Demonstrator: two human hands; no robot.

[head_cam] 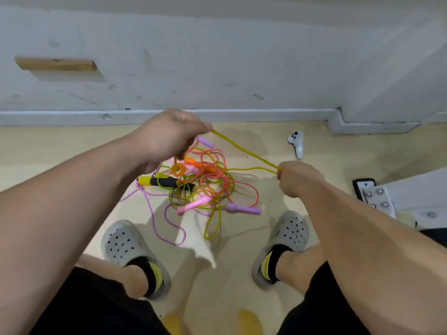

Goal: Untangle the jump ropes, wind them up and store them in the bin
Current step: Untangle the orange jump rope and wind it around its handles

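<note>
I judge this to be early in the task: I am untangling, and nothing is wound or stored yet. My left hand (167,139) is curled, its thumb and forefinger pinching one end of a stretch of yellow rope (244,149). My right hand (298,178) is closed too and pinches the same rope at its fingertips. The stretch runs taut between my hands, above the floor (60,151). From my right hand a strand of it dips back into the tangle (205,184), so this rope is only partly free.

An orange ring (179,169) hangs just under my left hand. I cannot tell whether I hold its cord.

The rest of the ropes lie knotted in one heap on the floor, between my two grey shoes (123,240) and the skirting board at the far edge. In the heap I can see:
- a yellow-and-black handle (162,182)
- a pink handle (193,205)
- a purple handle (243,209)
- red, green and orange loops crossing each other

A thin purple cord (167,226) trails out of the heap towards my left shoe.

What is left is nearly everything: pull the yellow rope clear, separate the others, coil each one and store them. I cannot pick out a bin from here. A white controller (297,142) lies near the skirting, apart from the heap.
</note>
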